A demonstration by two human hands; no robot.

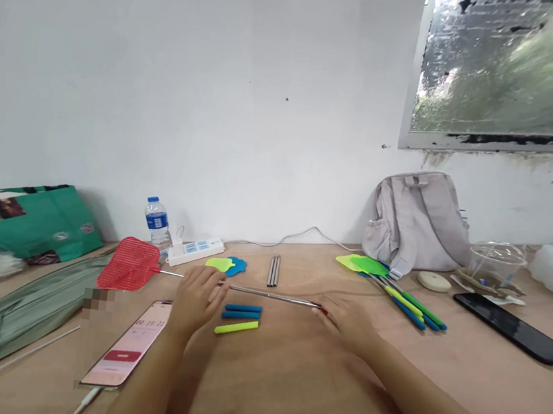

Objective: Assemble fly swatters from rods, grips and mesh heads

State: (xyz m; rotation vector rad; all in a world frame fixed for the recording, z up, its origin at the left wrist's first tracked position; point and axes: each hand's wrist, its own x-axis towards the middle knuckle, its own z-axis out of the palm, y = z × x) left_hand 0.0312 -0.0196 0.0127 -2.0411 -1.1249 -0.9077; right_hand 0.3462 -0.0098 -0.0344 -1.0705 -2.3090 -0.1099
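Note:
A fly swatter with a red mesh head (129, 264) lies across between my hands, its thin metal rod (270, 294) stretched out level. My left hand (199, 297) is closed around the rod near the head. The far end carries a red handle, mostly hidden under my right hand (343, 322), which is closed on it. Just below the rod lie two blue handle tubes (242, 311) and a yellow one (236, 327). Behind it are several bare metal rods (274, 271), with a yellow swatter head (219, 264) and a blue one (237, 267) to their left.
Several complete swatters (396, 296) are piled at right, near a backpack (416, 217), a black phone (513, 328) and a plastic cup (495, 264). On the left are a lit phone (127, 346), a power strip (196, 251), a water bottle (156, 222) and a green bag (67, 225).

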